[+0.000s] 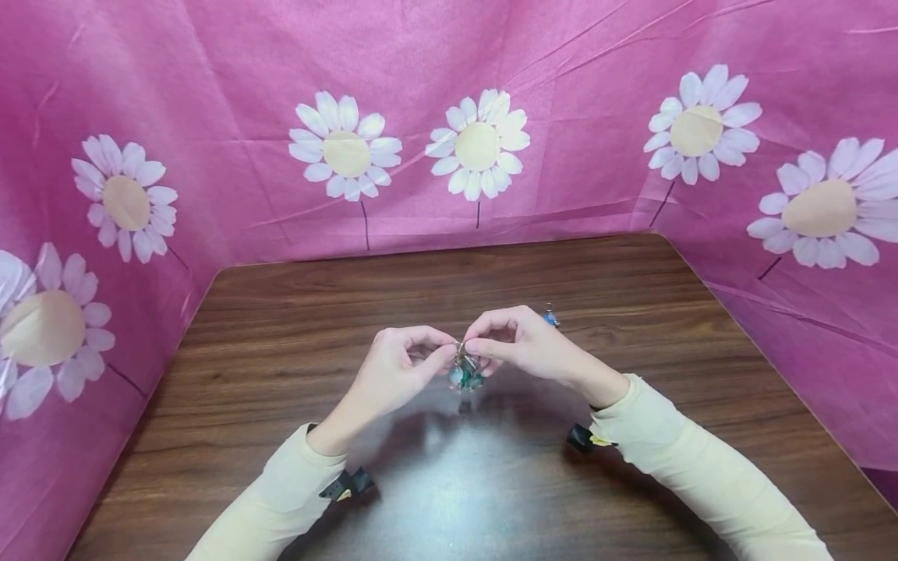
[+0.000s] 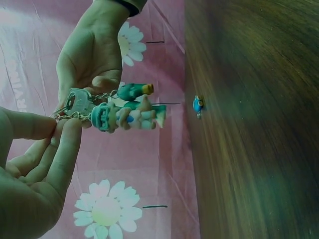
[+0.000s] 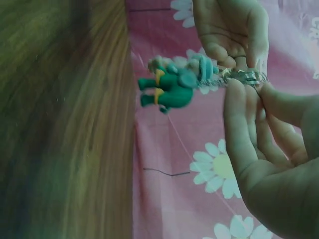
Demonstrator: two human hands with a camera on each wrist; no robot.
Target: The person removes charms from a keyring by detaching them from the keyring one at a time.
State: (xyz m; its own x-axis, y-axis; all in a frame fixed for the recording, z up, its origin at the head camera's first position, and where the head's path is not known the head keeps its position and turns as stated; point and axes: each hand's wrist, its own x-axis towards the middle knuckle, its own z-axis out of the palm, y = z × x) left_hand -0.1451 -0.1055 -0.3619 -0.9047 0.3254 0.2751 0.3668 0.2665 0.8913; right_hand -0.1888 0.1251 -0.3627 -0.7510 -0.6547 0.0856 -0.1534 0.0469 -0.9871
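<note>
Head view, frame centre: your left hand (image 1: 393, 366) and right hand (image 1: 522, 343) both pinch the keyring (image 1: 463, 352) between them, charms (image 1: 466, 378) dangling straight down toward the counter (image 1: 281, 351).

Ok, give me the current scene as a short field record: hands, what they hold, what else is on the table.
left hand: pinches the key ring
right hand: pinches the same ring from the other side
key ring: metal, held above the table, with a key
charms: green and teal figures hanging from the ring
small blue charm: lying apart on the table
table: dark wood
backdrop: pink cloth with daisies
</note>
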